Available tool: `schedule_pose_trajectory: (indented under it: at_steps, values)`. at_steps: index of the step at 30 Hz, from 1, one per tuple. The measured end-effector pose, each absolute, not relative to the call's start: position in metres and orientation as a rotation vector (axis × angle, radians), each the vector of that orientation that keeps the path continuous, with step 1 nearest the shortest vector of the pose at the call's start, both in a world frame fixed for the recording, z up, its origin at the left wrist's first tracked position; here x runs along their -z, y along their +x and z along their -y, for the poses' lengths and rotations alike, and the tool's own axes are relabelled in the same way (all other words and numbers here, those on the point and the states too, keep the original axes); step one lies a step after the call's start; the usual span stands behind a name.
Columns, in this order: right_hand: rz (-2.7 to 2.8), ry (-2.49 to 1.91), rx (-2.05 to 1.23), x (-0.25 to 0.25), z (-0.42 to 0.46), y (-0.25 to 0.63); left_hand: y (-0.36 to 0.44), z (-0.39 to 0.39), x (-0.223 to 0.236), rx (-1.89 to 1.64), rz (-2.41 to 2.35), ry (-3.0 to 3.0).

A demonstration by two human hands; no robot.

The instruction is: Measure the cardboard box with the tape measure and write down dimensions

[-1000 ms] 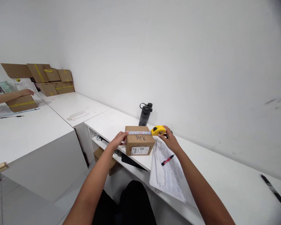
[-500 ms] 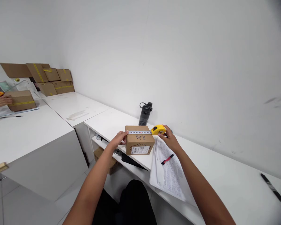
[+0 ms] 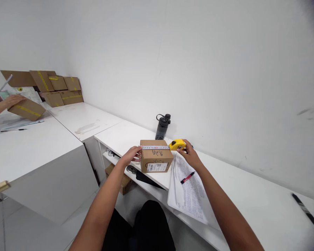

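Note:
A small cardboard box [image 3: 157, 155] with a shipping label [image 3: 157, 167] and black handwriting sits on the white shelf top in front of me. Across its upper face runs the white tape measure blade [image 3: 161, 147], printed with numbers. At the box's left edge, my left hand [image 3: 132, 155] pinches the blade's end between thumb and finger. My right hand [image 3: 189, 153] grips the yellow tape measure case [image 3: 177, 144] just off the box's right edge. Below my right hand lie handwritten sheets [image 3: 191, 198] with a red and black pen [image 3: 187, 177] on them.
A dark water bottle [image 3: 162, 127] stands behind the box by the wall. A black marker-like object [image 3: 306, 211] lies far right. At left, a co-worker's hand [image 3: 14, 100] holds a taped carton [image 3: 28, 108] near several stacked cartons [image 3: 70, 97]. Another box [image 3: 126, 184] sits below the shelf.
My left hand has shifted slightly left with the blade's end, and slightly more blade shows across the box. The co-worker's hand has moved onto the top of their carton, which is now tilted.

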State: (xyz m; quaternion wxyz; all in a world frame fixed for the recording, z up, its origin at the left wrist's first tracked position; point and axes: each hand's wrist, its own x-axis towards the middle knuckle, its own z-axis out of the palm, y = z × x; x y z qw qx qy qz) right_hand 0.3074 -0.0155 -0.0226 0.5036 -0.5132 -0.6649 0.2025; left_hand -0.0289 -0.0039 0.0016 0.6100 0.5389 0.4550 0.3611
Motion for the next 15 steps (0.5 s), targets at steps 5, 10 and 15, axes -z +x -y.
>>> schedule_pose_trajectory:
  at_steps: [5,10,15]
  values:
    - [1.611,-1.225,-0.482,0.0230,0.0149,0.3074,-0.0318,0.0034,-0.0027,-0.818,-1.045,1.260]
    - [1.610,-1.222,-0.489,0.0232,0.0145,0.3076,-0.0316,0.0025,-0.0039,-0.816,-1.050,1.274]
    - [1.623,-1.221,-0.476,0.0241,0.0129,0.3084,-0.0299,0.0020,-0.0041,-0.810,-1.052,1.274]
